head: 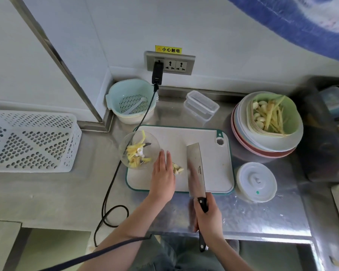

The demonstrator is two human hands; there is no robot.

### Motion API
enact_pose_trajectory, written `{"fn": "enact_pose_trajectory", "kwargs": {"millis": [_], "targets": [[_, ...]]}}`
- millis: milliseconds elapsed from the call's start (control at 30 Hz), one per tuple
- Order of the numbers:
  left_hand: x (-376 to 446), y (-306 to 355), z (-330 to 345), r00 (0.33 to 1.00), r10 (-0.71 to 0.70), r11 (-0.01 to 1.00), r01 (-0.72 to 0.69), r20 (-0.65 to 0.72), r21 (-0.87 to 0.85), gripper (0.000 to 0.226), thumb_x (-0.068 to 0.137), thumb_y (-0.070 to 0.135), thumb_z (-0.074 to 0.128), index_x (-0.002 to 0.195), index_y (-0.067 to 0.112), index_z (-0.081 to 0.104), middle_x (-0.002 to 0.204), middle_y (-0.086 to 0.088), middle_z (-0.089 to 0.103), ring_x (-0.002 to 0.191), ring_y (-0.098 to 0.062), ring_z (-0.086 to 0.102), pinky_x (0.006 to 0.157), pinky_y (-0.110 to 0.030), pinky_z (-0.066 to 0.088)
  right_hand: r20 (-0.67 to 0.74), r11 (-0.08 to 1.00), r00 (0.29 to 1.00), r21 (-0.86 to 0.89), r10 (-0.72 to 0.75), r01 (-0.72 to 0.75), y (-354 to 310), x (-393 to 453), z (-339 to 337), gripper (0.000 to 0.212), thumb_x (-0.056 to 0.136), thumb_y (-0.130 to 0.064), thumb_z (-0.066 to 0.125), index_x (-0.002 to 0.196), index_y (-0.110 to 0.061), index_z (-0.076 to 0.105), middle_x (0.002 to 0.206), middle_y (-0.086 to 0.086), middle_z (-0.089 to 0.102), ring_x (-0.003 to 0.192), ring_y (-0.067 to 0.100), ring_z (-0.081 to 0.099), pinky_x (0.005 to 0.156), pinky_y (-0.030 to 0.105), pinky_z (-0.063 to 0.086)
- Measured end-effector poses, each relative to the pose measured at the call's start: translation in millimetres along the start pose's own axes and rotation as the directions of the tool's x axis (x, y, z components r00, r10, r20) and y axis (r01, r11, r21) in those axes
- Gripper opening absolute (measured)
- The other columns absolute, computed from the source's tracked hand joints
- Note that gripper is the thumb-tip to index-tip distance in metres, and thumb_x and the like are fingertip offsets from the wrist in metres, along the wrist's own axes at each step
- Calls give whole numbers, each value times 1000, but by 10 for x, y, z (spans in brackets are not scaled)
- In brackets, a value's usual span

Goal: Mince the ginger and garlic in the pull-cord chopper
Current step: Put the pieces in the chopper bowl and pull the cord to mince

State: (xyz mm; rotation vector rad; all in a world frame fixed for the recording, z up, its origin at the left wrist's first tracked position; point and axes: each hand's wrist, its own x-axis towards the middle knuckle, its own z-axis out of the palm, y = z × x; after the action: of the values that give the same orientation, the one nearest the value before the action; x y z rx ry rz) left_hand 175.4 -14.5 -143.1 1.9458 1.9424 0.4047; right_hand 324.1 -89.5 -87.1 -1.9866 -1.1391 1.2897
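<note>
The clear chopper bowl (139, 149) stands on the left end of the white cutting board (213, 173), holding ginger strips around its white blade post. A small pile of garlic pieces (178, 169) lies on the board. My left hand (162, 177) rests flat and straight-fingered just left of the pile, touching it. My right hand (208, 216) grips the black handle of a cleaver (196, 165), whose blade stands on the board just right of the garlic. The chopper's white lid (256, 181) lies on the counter to the right.
A green dish (294, 114) with garlic cloves and ginger strips sits on stacked plates at the right. A teal colander bowl (131, 100), clear lidded boxes (202, 104) and a white perforated basket (31, 141) stand behind and left. A black cable (114, 178) runs from the wall socket across the counter.
</note>
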Motion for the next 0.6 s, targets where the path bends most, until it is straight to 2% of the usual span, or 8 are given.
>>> {"fn": "enact_pose_trajectory", "kwargs": {"millis": [67,133,233,333,433,600], "targets": [[41,38,5,998,-68,996,67,-6,-67,66,83,-1,62,142,-8,32,142,-25,40,134,-39,38,111,-39,27,11,999,1000,46,20,-21,60,-2,60,9,94,-15,55,87,-14,48,66,22,59,35,22,50,36,35,49],[36,65,-49,996,-90,978,85,-18,-192,59,90,-3,49,146,-2,28,142,-20,39,134,-35,34,112,-35,29,10,996,999,75,36,-37,110,0,116,10,93,-16,55,86,-17,48,72,23,61,39,26,51,38,40,50],[-35,52,-91,994,-105,921,95,-5,-377,53,96,-1,39,147,9,30,144,-12,38,134,-21,35,107,-15,24,10,996,999,84,37,-38,106,-8,215,13,93,-18,55,83,-22,47,71,26,57,44,31,51,40,46,51],[-83,74,-83,991,-128,857,124,27,-500,51,97,-1,38,146,14,35,149,-5,38,136,-14,35,103,-5,19,1,993,999,113,36,-35,71,-2,302,14,94,-16,54,84,-24,48,67,25,56,44,32,52,39,44,51],[-75,124,-66,991,-113,838,131,66,-530,51,97,1,38,146,15,35,152,1,34,139,-10,32,103,-2,16,-25,993,999,113,26,-23,69,12,339,14,94,-16,53,84,-25,48,62,18,58,44,29,52,40,44,49],[-97,194,-1,995,13,885,33,97,-464,48,99,6,43,146,11,34,154,2,27,141,-9,26,105,-1,11,-45,992,999,123,23,-18,63,4,346,10,94,-15,53,87,-21,49,59,9,57,45,25,52,42,39,49]]}}
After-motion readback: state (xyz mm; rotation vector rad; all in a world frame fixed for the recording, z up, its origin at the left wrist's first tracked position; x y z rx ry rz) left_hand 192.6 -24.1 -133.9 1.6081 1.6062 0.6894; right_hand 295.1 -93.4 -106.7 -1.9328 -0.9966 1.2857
